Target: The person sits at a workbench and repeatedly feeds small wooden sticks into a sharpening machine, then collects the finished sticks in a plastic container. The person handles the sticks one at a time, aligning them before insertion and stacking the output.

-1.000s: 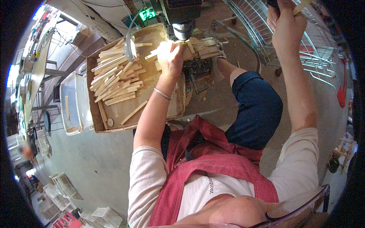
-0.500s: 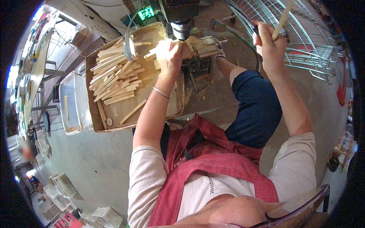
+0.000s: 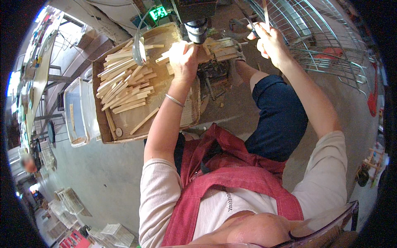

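My left hand [image 3: 184, 62] is closed around a pale wooden strip [image 3: 162, 58] just under the chuck [image 3: 196, 31] of a drill machine, with a bracelet on its wrist. The hand hides most of that strip and the spot below the drill. Off to the upper right, my right hand [image 3: 271, 44] is closed on the end of a dark lever [image 3: 247, 14]. A slim wooden stick [image 3: 265, 14] stands up out of the same hand. More wooden strips [image 3: 223, 49] lie stacked on the machine's table, right of the chuck.
A shallow cardboard box [image 3: 169, 115] on the left holds many loose wooden sticks [image 3: 124, 82]. Beside it stands a clear plastic bin [image 3: 76, 113]. A grey lamp or hose head [image 3: 139, 53] hangs over the box. A wire cart [image 3: 326, 45] stands at the right.
My right hand has swung left and slightly upward with the lever, carrying the wooden stick along. My left hand stays almost in place at the drill.
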### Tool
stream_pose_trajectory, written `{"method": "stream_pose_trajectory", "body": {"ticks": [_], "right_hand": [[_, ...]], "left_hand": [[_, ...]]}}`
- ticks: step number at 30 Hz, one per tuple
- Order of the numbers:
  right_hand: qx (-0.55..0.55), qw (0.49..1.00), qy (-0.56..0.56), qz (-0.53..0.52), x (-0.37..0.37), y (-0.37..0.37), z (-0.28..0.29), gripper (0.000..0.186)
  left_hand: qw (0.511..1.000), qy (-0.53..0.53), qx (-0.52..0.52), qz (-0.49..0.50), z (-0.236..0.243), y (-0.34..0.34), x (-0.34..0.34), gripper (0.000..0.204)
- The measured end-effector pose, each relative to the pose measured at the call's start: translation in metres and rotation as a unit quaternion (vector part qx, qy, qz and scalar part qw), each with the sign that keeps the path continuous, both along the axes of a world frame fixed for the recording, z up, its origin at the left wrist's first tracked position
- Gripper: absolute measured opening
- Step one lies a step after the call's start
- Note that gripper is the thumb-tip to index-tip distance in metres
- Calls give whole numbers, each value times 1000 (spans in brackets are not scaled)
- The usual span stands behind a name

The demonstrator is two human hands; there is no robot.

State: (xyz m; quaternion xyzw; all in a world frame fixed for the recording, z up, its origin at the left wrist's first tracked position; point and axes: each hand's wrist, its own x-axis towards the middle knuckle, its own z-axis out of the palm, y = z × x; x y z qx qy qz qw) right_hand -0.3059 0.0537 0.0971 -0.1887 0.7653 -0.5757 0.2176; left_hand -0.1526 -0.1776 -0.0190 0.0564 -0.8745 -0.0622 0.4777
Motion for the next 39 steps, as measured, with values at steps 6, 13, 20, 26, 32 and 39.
{"method": "stream_pose_trajectory", "body": {"ticks": [6, 13, 20, 26, 32, 39], "right_hand": [[0, 1000, 0, -8, -22, -22, -23, 39], [28, 996, 79, -8, -43, -54, -38, 44], [30, 999, -24, 29, -35, -14, -28, 41], [-4, 981, 151, -118, 47, 30, 97, 39], [-270, 955, 22, -120, 1, -25, 182, 32], [-305, 946, -103, -20, 59, -6, 85, 14]], "left_hand": [[1000, 3, 3, 0, 0, 0, 0, 16], [1000, -6, 0, 4, 1, 0, 2, 16], [1000, -1, -6, 10, -1, 1, 2, 16], [1000, -4, 3, 13, -1, -2, 10, 16], [1000, -17, -9, 13, 1, 2, -1, 21], [997, -72, -23, 17, 13, 10, 24, 13]]}}
